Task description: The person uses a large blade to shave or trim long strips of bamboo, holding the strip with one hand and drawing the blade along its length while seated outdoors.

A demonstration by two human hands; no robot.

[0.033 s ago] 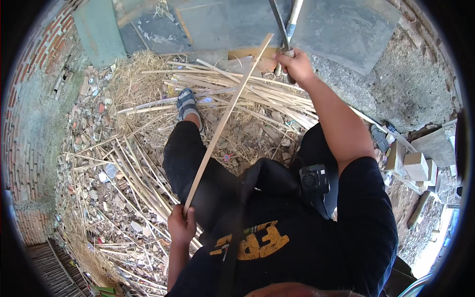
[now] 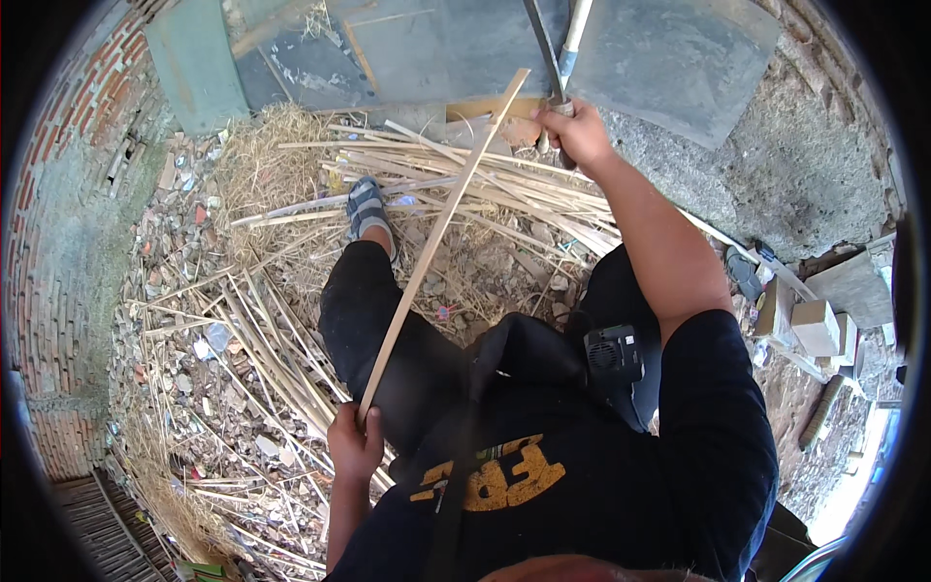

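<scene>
My left hand [image 2: 356,441] is closed round the lower end of a long, flat, pale wooden strip, which looks like split bamboo [image 2: 433,247]. The strip slants up and to the right across my left thigh, its far end near my right hand. With my right arm stretched forward, my right hand [image 2: 579,134] grips the handle of a long dark blade like a machete [image 2: 545,44]. The blade points away from me. Close beside it stands a white and blue pole [image 2: 576,37], and whether my hand touches that is unclear.
Many cut strips [image 2: 543,189] lie piled ahead, with more [image 2: 281,359] at the left over rubble. Dry straw [image 2: 257,160] lies near my sandalled left foot [image 2: 369,209]. Grey sheets [image 2: 659,63] line the far side. At right are wooden blocks [image 2: 817,327] and a brush [image 2: 822,412].
</scene>
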